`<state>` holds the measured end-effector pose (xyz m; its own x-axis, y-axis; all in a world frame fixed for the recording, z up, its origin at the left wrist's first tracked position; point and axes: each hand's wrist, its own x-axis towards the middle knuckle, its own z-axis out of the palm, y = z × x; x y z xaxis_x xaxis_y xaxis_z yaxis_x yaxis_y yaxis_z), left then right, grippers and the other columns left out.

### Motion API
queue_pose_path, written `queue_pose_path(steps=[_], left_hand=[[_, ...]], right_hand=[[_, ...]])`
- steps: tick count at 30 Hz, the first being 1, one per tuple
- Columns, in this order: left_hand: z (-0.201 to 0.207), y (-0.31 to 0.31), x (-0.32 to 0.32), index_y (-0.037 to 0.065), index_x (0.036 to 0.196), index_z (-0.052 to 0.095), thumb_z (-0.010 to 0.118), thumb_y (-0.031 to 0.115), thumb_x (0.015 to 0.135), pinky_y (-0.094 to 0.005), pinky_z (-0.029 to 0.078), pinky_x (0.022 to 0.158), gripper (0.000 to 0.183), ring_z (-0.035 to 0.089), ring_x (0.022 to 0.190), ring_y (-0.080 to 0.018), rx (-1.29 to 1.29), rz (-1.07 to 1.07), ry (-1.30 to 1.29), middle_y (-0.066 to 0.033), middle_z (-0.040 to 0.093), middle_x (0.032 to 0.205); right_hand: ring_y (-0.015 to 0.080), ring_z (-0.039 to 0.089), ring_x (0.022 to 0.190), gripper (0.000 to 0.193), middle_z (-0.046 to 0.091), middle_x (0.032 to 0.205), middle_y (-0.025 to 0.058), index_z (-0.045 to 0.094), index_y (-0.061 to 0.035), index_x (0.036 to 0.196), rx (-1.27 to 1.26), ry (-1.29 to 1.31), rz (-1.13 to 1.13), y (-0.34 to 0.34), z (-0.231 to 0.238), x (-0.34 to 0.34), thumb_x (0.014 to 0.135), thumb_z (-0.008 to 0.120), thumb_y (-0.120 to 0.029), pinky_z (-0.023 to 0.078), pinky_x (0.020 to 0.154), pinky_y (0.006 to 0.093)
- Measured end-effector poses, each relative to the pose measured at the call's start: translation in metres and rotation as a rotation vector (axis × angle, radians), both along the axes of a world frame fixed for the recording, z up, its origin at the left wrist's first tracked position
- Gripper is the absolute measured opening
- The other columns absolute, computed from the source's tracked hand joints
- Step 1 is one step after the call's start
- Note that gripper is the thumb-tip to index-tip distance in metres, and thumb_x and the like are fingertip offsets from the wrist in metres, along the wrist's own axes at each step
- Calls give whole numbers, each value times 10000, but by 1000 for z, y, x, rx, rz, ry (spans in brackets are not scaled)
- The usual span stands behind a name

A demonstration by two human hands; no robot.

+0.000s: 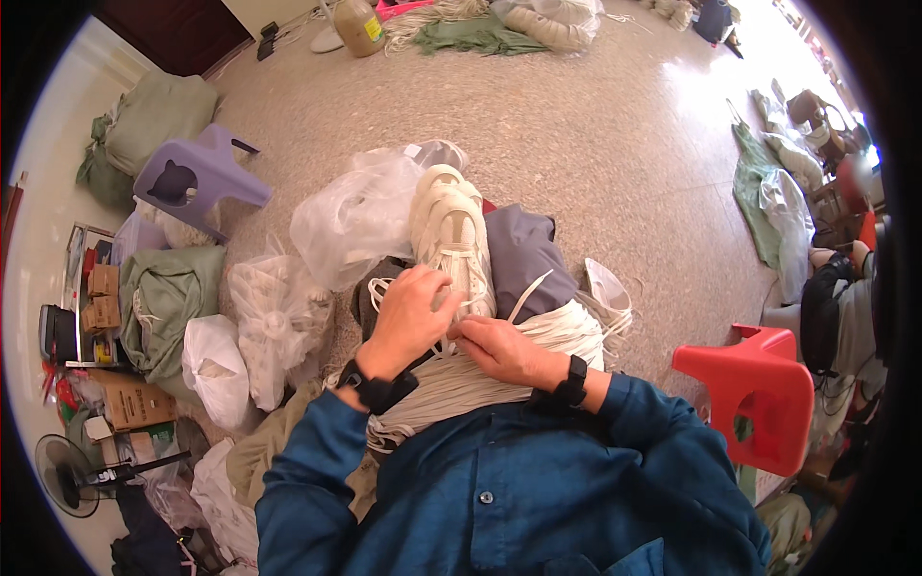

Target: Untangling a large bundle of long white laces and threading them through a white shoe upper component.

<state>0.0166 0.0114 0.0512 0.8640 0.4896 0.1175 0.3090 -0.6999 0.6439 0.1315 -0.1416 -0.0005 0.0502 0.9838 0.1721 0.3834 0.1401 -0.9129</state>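
Count, largest first: two green sacks (158, 125) at the left; two stools, one purple stool (204, 173) near the upper sack, one red stool (759, 398) at the right; three plastic bags (279, 322) between the sacks and the lap, two translucent and one white; one black fan (67, 475) at the lower left; one bundle of cream laces (562, 336), strand count not determinable, across the lap; one cream shoe (440, 216) between bundle and bags; two hands; two black wristbands (573, 379), one per wrist.

The floor (595, 125) is tan and speckled; a dark door (173, 34) stands at the far left; strong light enters at the far right; further goods line both sides of the room.

The shoe lies over the lap, lacing upward; its long axis runs away from the torso, leaning slightly left at the far end; the far end appears to be the toe.

Left hand (408, 312): fingers bent over the shoe's near left side, grip not determinable; right hand (501, 350): thumb and forefinger drawn together at the near lacing, whether upon a lace cannot be told.
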Motion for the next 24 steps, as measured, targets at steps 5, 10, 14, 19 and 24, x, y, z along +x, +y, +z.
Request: queue_pose_path(steps=[5,10,14,19,24], left_hand=[[-22,4,22,22,815,676,727,206,807,-420,470,748,191,596,817,-352,121,-135,135,-139,598,800],[-19,16,20,25,839,652,672,188,927,-345,497,733,186,660,837,-200,-558,-13,181,-56,670,888],[-4,29,13,21,1149,552,529,186,1044,-290,521,654,197,626,699,-131,-1462,264,-77,-32,646,905],[-9,54,-14,9,1086,611,591,190,1007,-276,486,584,199,583,612,-118,-1480,169,89,-21,636,809],[-2,64,-23,-19,884,713,624,178,957,-272,435,586,229,517,626,-84,-447,-26,290,7,630,693]], right_hand=[[414,627,973,241,634,1058,212,602,16,1155,56,-28,-3,-2,-2,1,932,549,-57,518,836,457],[365,642,910,169,644,990,193,634,2,1083,60,57,-126,-1,-2,6,930,589,-55,526,790,396],[170,637,816,150,680,865,88,646,-9,955,22,365,-366,4,11,22,987,617,-153,501,734,297],[109,601,740,218,649,819,33,617,-57,892,-137,1053,-355,2,9,46,1022,585,-229,503,654,267],[72,494,566,186,586,713,-3,631,-35,1023,-411,727,-376,-6,17,60,998,617,-218,422,529,238]])
